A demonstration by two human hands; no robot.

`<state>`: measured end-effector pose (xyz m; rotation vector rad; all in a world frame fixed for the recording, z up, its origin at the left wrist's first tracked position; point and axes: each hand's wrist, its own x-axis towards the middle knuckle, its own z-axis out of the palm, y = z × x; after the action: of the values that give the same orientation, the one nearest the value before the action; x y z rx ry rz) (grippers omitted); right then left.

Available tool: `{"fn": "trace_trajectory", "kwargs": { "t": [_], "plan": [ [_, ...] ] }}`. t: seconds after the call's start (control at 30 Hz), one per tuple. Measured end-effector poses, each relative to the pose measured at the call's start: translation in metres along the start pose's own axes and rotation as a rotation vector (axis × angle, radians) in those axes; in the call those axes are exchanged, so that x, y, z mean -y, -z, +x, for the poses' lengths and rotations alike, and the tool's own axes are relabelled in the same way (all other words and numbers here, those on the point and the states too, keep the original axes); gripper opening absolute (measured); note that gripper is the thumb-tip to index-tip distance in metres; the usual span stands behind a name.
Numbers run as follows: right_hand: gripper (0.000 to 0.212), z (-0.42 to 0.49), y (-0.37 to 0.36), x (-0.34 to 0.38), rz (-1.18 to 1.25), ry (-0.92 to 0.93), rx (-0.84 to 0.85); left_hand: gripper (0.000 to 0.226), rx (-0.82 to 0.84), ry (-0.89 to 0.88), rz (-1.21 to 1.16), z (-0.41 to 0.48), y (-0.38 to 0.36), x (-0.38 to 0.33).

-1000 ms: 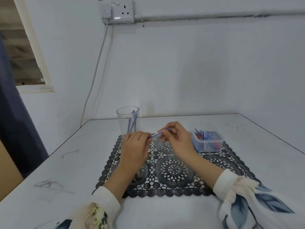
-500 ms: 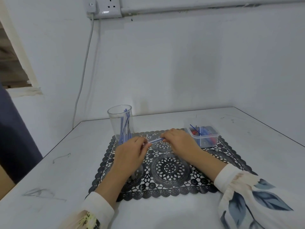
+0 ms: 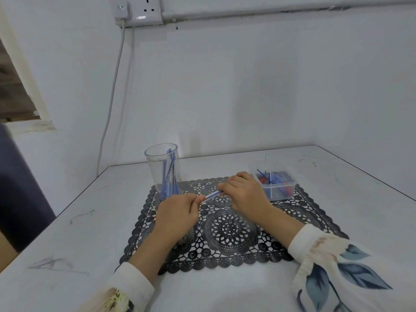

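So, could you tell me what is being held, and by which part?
A blue pen: the left hand pinches its lower-left end, the right hand grips its upper-right end.

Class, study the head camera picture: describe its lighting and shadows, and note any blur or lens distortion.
Head view: soft, even light, with only faint shadows under the left hand and right hand on the black lace mat; the dark cloth at the left edge is smeared; the wall conduit slants and bows, a wide-angle effect; the thin blue tube looks slightly soft.

white wall (image 3: 247,86), wall socket (image 3: 144,10), grey table (image 3: 337,176)
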<state>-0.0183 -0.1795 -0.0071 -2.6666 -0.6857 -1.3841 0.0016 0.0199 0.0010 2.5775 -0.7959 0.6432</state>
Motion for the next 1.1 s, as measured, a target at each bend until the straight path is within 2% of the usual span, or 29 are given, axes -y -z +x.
{"fn": "trace_trajectory", "kwargs": {
  "t": [0.13, 0.3, 0.43, 0.53, 0.67, 0.93, 1.1],
  "plan": [
    [0.021, 0.000, 0.002, 0.003, 0.050, -0.012, 0.020, 0.039, -0.001, 0.012, 0.009, -0.001, 0.001, 0.000],
    [0.030, 0.000, 0.006, 0.008, 0.198, -0.024, 0.115, 0.038, -0.013, -0.013, 0.146, -0.001, 0.005, 0.005],
    [0.018, -0.003, 0.001, 0.006, 0.293, -0.090, 0.098, 0.036, -0.010, -0.047, 0.162, 0.000, 0.006, 0.007],
    [0.017, -0.004, 0.000, 0.007, 0.335, -0.114, 0.077, 0.035, -0.074, -0.113, 0.108, 0.000, 0.004, 0.010],
    [0.029, -0.002, 0.003, 0.014, 0.374, -0.156, 0.069, 0.041, -0.164, -0.188, 0.093, 0.000, 0.005, 0.008],
    [0.050, -0.002, 0.006, 0.019, 0.324, -0.175, 0.245, 0.038, -0.188, -0.345, 0.029, 0.000, 0.005, 0.006],
    [0.037, -0.003, 0.001, 0.019, 0.286, -0.134, 0.269, 0.043, -0.186, -0.293, 0.057, 0.001, 0.004, 0.013]
  ]
}}
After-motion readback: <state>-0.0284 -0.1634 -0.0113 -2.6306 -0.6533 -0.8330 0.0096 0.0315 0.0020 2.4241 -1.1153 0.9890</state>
